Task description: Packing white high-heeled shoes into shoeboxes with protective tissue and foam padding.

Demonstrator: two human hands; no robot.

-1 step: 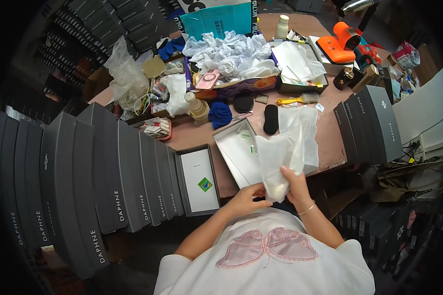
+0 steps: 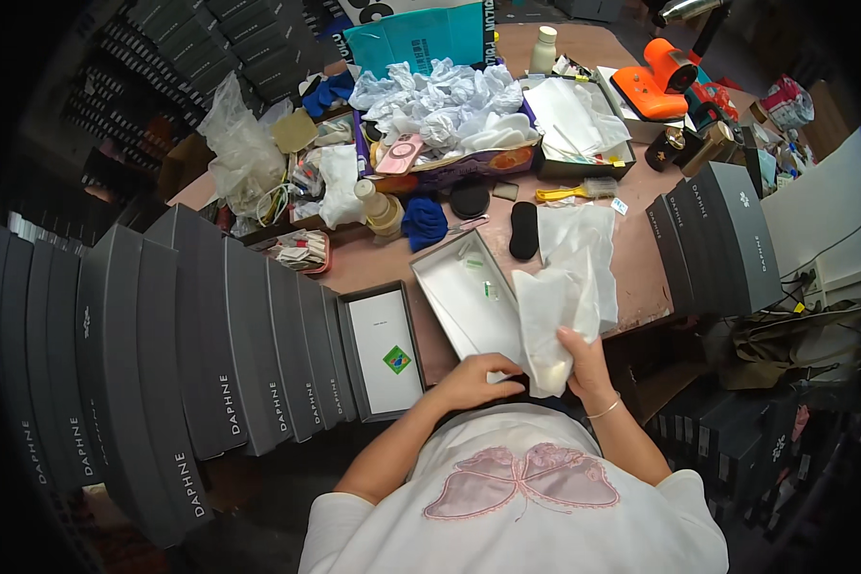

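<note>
Nothing had shifted since the earlier view. My right hand (image 2: 584, 368) was clamped on a bundle wrapped in white tissue paper (image 2: 557, 316) — thumb over its lower end, held upright at five o'clock from the open box (image 2: 469, 301). My left hand (image 2: 474, 381) curled loosely at the box's near edge, touching it, forearm angled in.

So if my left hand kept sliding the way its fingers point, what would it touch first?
Your left hand points right, toward the white tissue-wrapped bundle that your right hand holds up. It would likely meet the bundle's lower end first, though depth is hard to judge from above.
</note>
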